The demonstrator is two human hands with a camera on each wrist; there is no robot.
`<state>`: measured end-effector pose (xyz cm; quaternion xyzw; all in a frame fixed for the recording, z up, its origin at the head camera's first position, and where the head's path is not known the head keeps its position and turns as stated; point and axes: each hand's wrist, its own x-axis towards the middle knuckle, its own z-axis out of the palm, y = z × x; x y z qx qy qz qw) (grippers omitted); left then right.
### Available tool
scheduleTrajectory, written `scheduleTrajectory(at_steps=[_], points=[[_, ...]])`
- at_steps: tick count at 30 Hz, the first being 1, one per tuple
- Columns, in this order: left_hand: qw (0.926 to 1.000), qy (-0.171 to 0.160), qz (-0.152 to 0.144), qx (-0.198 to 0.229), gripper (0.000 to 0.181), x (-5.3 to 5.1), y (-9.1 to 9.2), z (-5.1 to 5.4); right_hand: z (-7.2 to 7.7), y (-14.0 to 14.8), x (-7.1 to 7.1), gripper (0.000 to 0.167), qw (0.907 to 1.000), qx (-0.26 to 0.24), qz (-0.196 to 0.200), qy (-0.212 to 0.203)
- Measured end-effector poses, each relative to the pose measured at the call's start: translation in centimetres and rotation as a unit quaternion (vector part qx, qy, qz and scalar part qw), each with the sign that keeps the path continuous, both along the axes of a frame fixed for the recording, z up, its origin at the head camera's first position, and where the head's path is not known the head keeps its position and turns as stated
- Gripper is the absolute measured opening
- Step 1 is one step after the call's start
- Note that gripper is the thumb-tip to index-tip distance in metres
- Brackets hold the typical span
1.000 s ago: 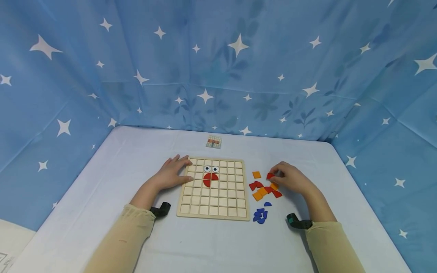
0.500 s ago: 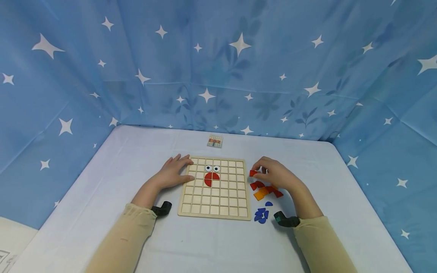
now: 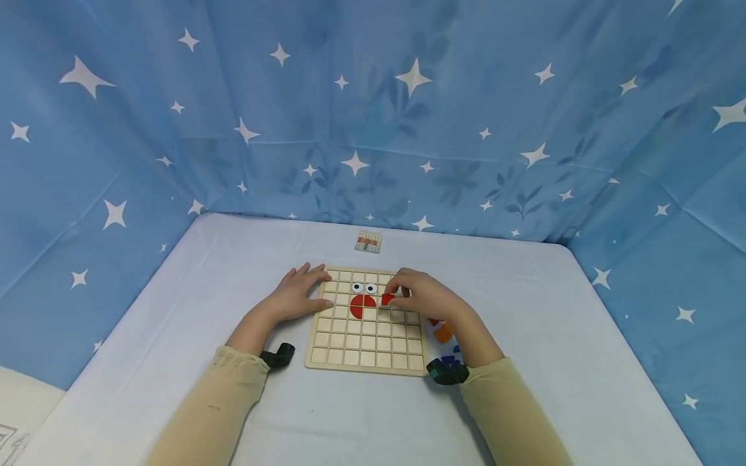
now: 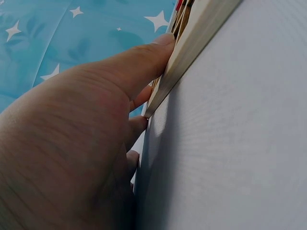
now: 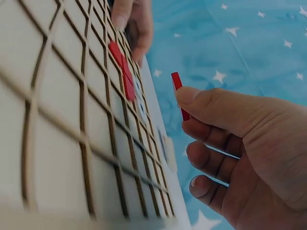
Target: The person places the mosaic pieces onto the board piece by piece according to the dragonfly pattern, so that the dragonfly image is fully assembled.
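A light wooden grid board (image 3: 368, 359) lies on the white table. On it are two round eye pieces (image 3: 371, 288) and, below them, several red quarter-circle tiles (image 3: 357, 310). My left hand (image 3: 296, 299) rests at the board's left edge, its fingers spread and the thumb (image 4: 160, 48) touching the rim. Above the right part of the grid, my right hand (image 3: 430, 295) pinches a red tile (image 5: 176, 82) between thumb and index finger. In the right wrist view the tile is seen edge-on, apart from the board.
A small picture card (image 3: 368, 242) lies behind the board. Right of the board, orange tiles (image 3: 443, 332) and blue pieces (image 3: 449, 360) are partly hidden by my right forearm. A blue star-patterned curtain (image 3: 373, 129) hangs behind the table.
My right hand has carried the red tile leftward from the loose pieces to over the board. The left hand has stayed at the board's edge.
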<state>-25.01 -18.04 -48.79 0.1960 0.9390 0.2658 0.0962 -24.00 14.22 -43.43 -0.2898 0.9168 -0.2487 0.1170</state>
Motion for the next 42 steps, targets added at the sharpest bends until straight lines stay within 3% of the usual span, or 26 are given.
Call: scheduleTrajectory(at_steps=[9, 20, 42], points=[[1.0000, 0.001, 0.000, -0.004, 0.064, -0.1, 0.0, -0.2, -1.5, -2.7, 0.1, 0.017, 0.9990, 0.010, 0.043, -0.003], [1.0000, 0.004, 0.000, -0.004, 0.064, -0.3, 0.0, -0.5, -2.6, -3.1, 0.2, 0.018, 0.9984, 0.029, 0.045, 0.018], [1.0000, 0.004, -0.001, -0.006, 0.063, -0.2, 0.0, -0.2, -2.7, -3.9, 0.5, 0.015, 0.9986, 0.038, 0.029, 0.023]])
